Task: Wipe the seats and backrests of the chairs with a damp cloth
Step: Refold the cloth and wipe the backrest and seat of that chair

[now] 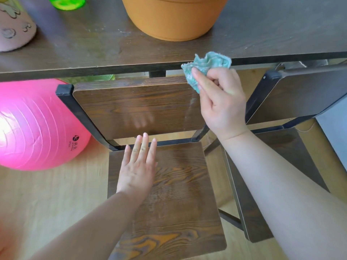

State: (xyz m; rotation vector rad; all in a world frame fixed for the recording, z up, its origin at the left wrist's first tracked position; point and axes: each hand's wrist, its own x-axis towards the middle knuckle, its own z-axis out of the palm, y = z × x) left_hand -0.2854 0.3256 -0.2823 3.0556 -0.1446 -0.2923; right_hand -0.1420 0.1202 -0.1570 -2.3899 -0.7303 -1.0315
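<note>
Daylight lit the scene evenly and brightly. To the left of the left hand (pixel 138 171), the pink ball (pixel 37 124) showed a blown-out white glare patch. The backrest (pixel 135 107) above that hand reflected its fingers faintly, and the seat (pixel 178 199) carried a soft sheen. Shadows were weak. Focus was slightly soft throughout; straight edges bowed toward the frame borders.

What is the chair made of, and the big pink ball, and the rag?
The chair seat looks like wood or a wood-print board: brown grain lines, a slight sheen. Its frame looks like black painted metal. The pink ball seems shiny rubbery plastic with ribbed rings. The cloth in the right hand looks like soft, fuzzy teal fabric.
</note>
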